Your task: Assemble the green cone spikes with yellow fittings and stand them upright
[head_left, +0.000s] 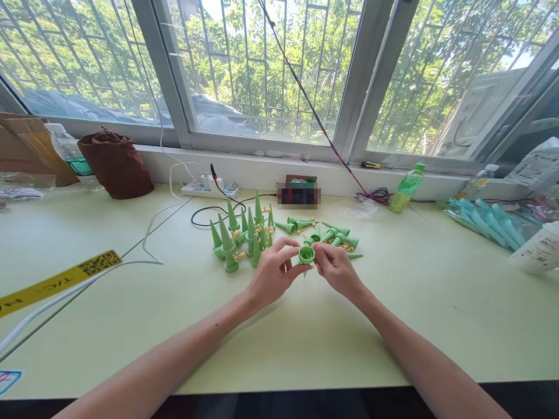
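My two bare hands meet over a smooth, pale yellow-green tabletop (371,326); the white power strip (190,190) serves as reference. The held cone (306,254), of moulded green plastic, lies to the right of the strip and nearer me. My left hand (275,269) grips its left side, the fingers curved over the top and the thumb beneath. My right hand (339,267) is closed in a pinch at its right edge; whether those fingertips also hold a smaller part I cannot tell. The round, hollow mouth, ringed inside, faces me. The long axis runs nearly along my line of sight, hence strongly foreshortened; a narrow green point shows below the rim, apparently the tip, directed down and away. In front of the strip and slightly right, upright cones (227,247) stand on wide collars, tapering skyward, small yellow plastic fittings (239,256) among them. Farther right of the strip, lying cones (335,234) point in mixed directions. Left of it slumps a wrinkled brown pouch (116,166).
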Motion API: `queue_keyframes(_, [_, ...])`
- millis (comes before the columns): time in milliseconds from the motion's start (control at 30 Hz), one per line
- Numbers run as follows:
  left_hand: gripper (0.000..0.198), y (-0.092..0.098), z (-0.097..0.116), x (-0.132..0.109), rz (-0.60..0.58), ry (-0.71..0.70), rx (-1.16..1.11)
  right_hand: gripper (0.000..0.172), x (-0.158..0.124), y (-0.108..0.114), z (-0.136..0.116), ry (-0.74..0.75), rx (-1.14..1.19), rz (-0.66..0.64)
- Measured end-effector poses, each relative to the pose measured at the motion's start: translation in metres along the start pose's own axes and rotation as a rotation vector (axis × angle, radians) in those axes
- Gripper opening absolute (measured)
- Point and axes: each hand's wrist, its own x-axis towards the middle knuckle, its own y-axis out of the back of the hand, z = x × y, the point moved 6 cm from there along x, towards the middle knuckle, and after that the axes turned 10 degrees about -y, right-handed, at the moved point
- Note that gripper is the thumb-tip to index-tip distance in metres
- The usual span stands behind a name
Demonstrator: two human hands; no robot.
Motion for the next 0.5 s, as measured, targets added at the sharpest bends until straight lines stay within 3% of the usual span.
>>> queue_keyframes(200, [0.017, -0.001, 0.002, -0.001, -0.004, -0.068, 0.078, 0.045, 0.000, -0.001, 0.000, -0.004, -0.009, 0.003])
queue_keyframes(367, [0.025, 0.000, -0.003, 0.001, 0.004, 0.112, 0.025, 0.043, 0.001, 0.005, 0.003, -0.021, -0.021, 0.113])
queue_keyframes(500, [0.036, -0.002, -0.013, -0.001, -0.015, 0.353, -0.198, 0.043, 0.001, 0.014, 0.005, -0.033, -0.025, 0.227])
